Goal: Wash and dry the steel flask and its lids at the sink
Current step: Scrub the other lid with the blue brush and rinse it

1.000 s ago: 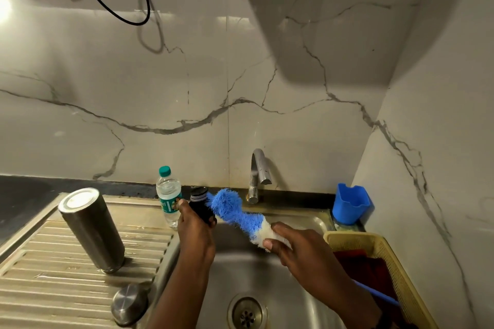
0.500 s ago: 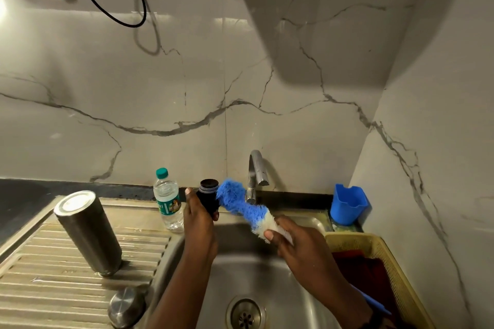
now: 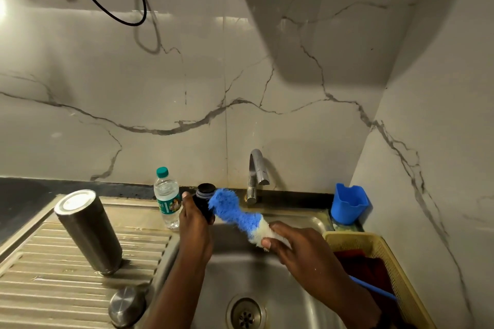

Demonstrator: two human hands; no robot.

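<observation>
Over the sink (image 3: 307, 299), the left hand (image 3: 193, 224) grips the black inner lid (image 3: 204, 199) while the right hand (image 3: 291, 243) clutches a blue bottle brush (image 3: 232, 211) against it; turning the lid would let bristles reach every groove. The steel flask (image 3: 87, 230) stands upside down on the drainboard (image 3: 53, 291).

Only one label carries print — the green band on the plastic water bottle (image 3: 167, 200), left of centre in the frame. A few white letters show there, perhaps "ri" — too blurred to read as a word.
</observation>
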